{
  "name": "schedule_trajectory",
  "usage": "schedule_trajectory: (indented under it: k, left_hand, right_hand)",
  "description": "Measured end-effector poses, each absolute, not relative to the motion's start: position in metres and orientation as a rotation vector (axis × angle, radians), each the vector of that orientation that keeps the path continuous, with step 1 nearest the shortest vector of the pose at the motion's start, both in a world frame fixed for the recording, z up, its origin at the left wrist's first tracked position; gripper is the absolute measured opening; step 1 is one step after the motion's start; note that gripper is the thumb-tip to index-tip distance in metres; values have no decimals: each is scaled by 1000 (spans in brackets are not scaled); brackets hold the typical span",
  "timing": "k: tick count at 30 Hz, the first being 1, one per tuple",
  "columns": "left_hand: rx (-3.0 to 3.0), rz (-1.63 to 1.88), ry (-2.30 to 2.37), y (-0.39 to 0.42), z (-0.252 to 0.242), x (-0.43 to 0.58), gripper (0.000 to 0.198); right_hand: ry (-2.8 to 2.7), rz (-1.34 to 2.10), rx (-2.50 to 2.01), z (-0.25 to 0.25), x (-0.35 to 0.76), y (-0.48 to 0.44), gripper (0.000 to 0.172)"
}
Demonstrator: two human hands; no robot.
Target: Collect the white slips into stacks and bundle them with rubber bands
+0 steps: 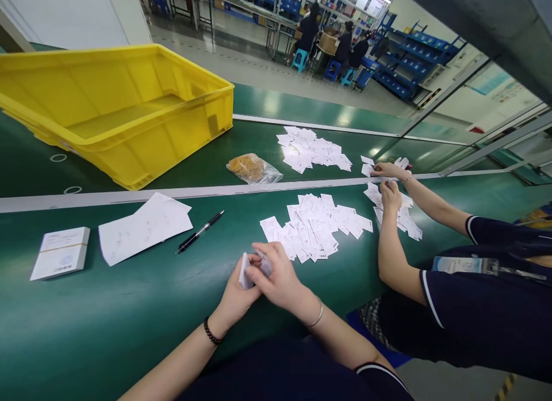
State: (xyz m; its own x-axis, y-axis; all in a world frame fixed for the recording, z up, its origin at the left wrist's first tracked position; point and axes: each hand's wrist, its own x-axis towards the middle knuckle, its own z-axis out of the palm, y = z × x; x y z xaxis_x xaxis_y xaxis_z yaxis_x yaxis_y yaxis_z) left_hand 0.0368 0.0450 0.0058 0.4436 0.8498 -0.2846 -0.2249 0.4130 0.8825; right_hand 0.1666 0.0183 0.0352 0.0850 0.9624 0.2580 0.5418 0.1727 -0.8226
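Observation:
In the head view, my left hand (237, 294) is closed around a small stack of white cards (245, 272), held on edge above the green bench. Right beside it, my right hand (280, 277) pinches one or more white cards (264, 264); how many I cannot tell. Just beyond my hands lies a loose pile of printed white cards (313, 225). To the left are a black pen (199, 232), some white paper sheets (144, 228) and a block of cards with a band around it (61, 251).
A yellow bin (172, 133) stands at the back left. Near it lies a clear bag of tan bands (252, 168), with another card pile (313, 149) to its right. At my right, a co-worker's hands (390, 191) handle cards. A pale strip (207, 191) runs along the bench.

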Motion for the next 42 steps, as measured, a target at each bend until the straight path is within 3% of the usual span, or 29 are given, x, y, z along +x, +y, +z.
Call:
schedule_trajectory:
  k: [3, 5, 11, 13, 16, 18, 21, 24, 30, 36, 42]
  left_hand:
    - [924, 837, 887, 44, 5, 38, 35]
    - [1034, 871, 889, 44, 3, 37, 33]
    - [1235, 843, 875, 41, 0, 32, 60]
    - [1189, 759, 808, 41, 1, 30, 68]
    - [1002, 717, 766, 43, 1, 29, 64]
    - [761, 711, 724, 47, 3, 29, 60]
    - [408, 715, 644, 51, 7, 28, 67]
    - [238, 716, 561, 52, 12, 27, 71]
    - [180, 672, 633, 48, 14, 30, 50]
    - [269, 691, 723, 48, 11, 32, 34]
    - [348, 689, 696, 41, 9, 37, 40]
  right_hand:
    - [-1589, 655, -1499, 34, 148, 13, 31]
    - [-1545, 703, -1540, 35, 148, 9, 37]
    - [-1525, 936, -1445, 47, 155, -2, 70]
    - [-1513, 1085, -1366, 51, 160, -2, 72]
    - [-1474, 1215, -1329, 56, 189, 2, 64]
    - [-1460, 1015, -1569, 56, 226, 4, 60]
    - [-1275, 356, -2231, 47, 294, -1, 56]
    - [-1146, 306, -2518, 28, 345, -13, 61]
    - [-907, 379, -2257, 10, 360, -28, 37]
    - [-810, 552, -1957, 25, 318, -18, 41]
    - [-1164, 1020, -1740, 20, 201, -7, 33]
